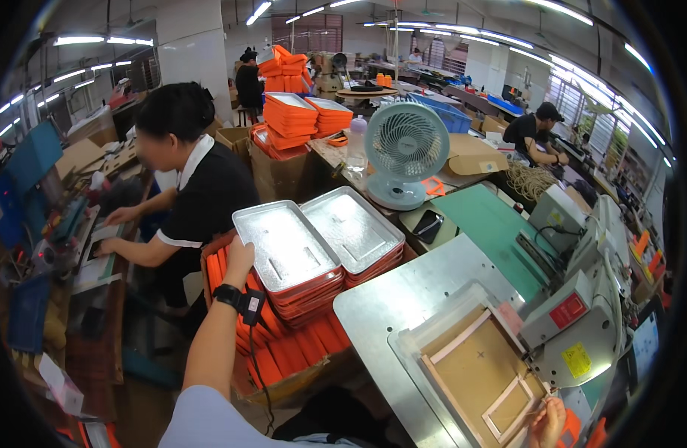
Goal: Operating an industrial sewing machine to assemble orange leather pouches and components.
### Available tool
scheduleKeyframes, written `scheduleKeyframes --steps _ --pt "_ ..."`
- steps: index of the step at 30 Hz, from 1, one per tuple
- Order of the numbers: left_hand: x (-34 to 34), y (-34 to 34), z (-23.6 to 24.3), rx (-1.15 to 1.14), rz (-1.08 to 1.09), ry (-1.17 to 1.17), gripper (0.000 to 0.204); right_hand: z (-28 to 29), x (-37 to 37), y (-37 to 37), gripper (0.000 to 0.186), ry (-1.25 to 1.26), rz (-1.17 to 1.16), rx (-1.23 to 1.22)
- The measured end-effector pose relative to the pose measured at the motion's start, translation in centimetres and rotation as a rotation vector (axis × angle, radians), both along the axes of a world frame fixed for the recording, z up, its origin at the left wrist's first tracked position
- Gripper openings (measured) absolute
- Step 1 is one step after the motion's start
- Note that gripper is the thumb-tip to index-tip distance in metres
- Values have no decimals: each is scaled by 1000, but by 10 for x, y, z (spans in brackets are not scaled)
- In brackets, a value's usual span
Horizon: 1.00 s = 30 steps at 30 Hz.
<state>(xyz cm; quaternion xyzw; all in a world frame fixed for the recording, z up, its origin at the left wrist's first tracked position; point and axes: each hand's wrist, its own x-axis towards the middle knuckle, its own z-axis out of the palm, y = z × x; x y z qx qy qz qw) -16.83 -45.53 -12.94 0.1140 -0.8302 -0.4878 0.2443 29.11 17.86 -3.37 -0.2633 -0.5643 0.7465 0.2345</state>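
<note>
Long white tube lights on ceiling, square off-white pillar left, bright barred windows far right.

Workshop, industrial machine, stacked trays, co-workers

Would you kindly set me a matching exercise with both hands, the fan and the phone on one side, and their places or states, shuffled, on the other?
Column one
1. Left hand
2. Right hand
3. Fan
4. Phone

Column two
A. Pale blue-grey, standing upright
B. At the lower right corner of the brown board with pale strips
C. Black-faced, lying flat
D. At the left edge of the nearer silver-topped tray stack

Right pairs: 1-D, 2-B, 3-A, 4-C.
</note>
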Motion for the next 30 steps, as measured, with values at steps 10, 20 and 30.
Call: scheduleKeyframes --steps 10,20,30 --pt "17 8 -1 -290 54 -184 34 -1 1 -1 12 34 31 22" --pt "-31 -18 -57 -114 101 -141 68 -31 -4 12 10 40 -28 234" --pt "189 243 182 -248 -1497 -78 46 56 -18 -75 6 -113 422 773"
